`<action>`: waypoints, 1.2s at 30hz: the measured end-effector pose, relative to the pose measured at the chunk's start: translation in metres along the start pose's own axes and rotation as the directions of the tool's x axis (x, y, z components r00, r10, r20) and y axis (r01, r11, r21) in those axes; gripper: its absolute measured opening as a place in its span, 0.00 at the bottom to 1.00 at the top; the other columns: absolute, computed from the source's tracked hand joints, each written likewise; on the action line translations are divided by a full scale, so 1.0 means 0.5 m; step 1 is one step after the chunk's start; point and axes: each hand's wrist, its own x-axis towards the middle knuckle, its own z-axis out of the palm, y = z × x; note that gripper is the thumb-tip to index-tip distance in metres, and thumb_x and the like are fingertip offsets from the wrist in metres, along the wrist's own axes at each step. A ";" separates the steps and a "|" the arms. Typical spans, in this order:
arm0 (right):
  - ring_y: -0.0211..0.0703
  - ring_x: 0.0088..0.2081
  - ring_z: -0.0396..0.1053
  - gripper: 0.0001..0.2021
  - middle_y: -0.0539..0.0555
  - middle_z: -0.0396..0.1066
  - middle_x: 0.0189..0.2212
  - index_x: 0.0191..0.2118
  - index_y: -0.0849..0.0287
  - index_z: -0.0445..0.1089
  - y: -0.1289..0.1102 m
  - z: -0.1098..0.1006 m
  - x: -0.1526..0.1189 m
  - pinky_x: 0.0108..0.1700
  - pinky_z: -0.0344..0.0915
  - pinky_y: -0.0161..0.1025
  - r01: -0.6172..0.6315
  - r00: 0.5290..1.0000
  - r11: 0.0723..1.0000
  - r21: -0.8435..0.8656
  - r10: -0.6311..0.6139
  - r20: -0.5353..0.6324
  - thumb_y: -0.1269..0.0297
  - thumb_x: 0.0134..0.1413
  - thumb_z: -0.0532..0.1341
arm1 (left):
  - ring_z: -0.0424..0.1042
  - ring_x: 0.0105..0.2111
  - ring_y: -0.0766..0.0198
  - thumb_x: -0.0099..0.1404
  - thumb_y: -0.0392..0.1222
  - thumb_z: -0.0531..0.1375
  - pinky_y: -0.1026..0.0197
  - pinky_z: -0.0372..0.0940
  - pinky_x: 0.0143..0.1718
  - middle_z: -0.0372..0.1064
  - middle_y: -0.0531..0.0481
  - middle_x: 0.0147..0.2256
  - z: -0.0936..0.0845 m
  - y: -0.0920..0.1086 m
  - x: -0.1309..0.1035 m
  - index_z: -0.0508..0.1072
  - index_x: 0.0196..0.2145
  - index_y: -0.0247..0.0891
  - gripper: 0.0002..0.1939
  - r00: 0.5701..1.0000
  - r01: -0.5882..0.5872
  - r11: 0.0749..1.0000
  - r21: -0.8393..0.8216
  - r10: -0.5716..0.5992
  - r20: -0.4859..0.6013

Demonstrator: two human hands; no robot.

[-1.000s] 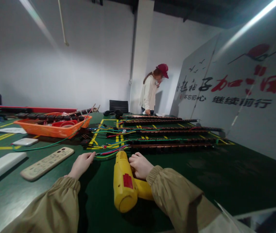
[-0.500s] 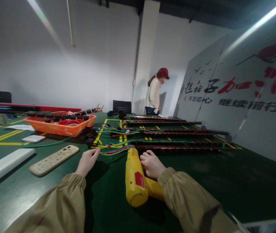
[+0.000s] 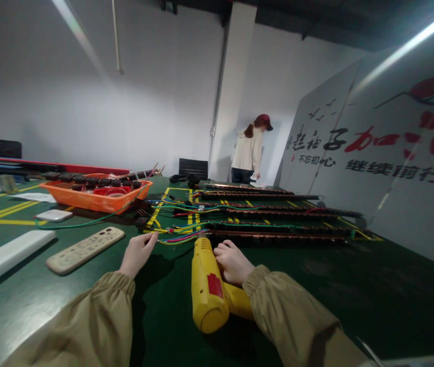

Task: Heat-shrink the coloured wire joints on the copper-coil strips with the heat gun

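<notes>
A yellow heat gun [image 3: 208, 290] lies across the middle front, its nozzle pointing away at the coloured wires [image 3: 182, 237]. Against its right side, near the handle, is my right hand [image 3: 233, 261], fingers curled; whether they grip the gun or something beside it is hidden. My left hand [image 3: 139, 252] pinches the near end of the wires, thumb and forefinger together. The wires run right to long dark strips with copper-coloured edges [image 3: 278, 236], which lie side by side on the green table [image 3: 316, 290].
At the left are an orange basket [image 3: 87, 198] of dark parts, a beige remote control [image 3: 86, 250], a white power bank [image 3: 12, 255] and a small white device [image 3: 54, 215]. Beyond the table stands a person [image 3: 247, 150] in a red cap, near a black chair [image 3: 193, 168].
The heat gun and my right hand have shifted a little left. My left hand stays at the wires. The person in the back has turned further away and bent the head.
</notes>
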 end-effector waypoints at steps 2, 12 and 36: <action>0.43 0.39 0.59 0.05 0.54 0.68 0.32 0.27 0.62 0.70 -0.013 -0.001 0.013 0.50 0.47 0.42 0.038 0.999 0.999 0.015 -0.038 -0.002 0.69 0.44 0.57 | 0.58 0.23 0.68 0.62 0.58 0.47 0.66 0.49 0.26 0.61 0.53 0.19 0.000 -0.002 0.001 0.68 0.21 0.35 0.26 1.000 0.014 1.000 0.014 -0.014 0.004; 0.43 0.39 0.58 0.07 0.53 0.67 0.32 0.28 0.63 0.68 -0.094 -0.016 0.065 0.51 0.47 0.43 0.224 0.972 0.974 0.032 -0.221 -0.077 0.64 0.42 0.59 | 0.60 0.23 0.66 0.61 0.59 0.45 0.66 0.50 0.25 0.64 0.52 0.19 0.003 -0.011 0.003 0.70 0.23 0.35 0.27 0.997 0.070 0.994 0.078 -0.072 0.021; 0.43 0.39 0.57 0.08 0.52 0.66 0.31 0.28 0.62 0.69 -0.133 -0.016 0.108 0.51 0.48 0.42 0.320 0.940 0.947 -0.001 -0.317 -0.128 0.62 0.42 0.61 | 0.67 0.29 0.63 0.61 0.59 0.45 0.67 0.55 0.29 0.73 0.48 0.28 -0.001 -0.016 0.009 0.74 0.29 0.37 0.26 0.990 0.073 0.986 0.147 -0.089 0.106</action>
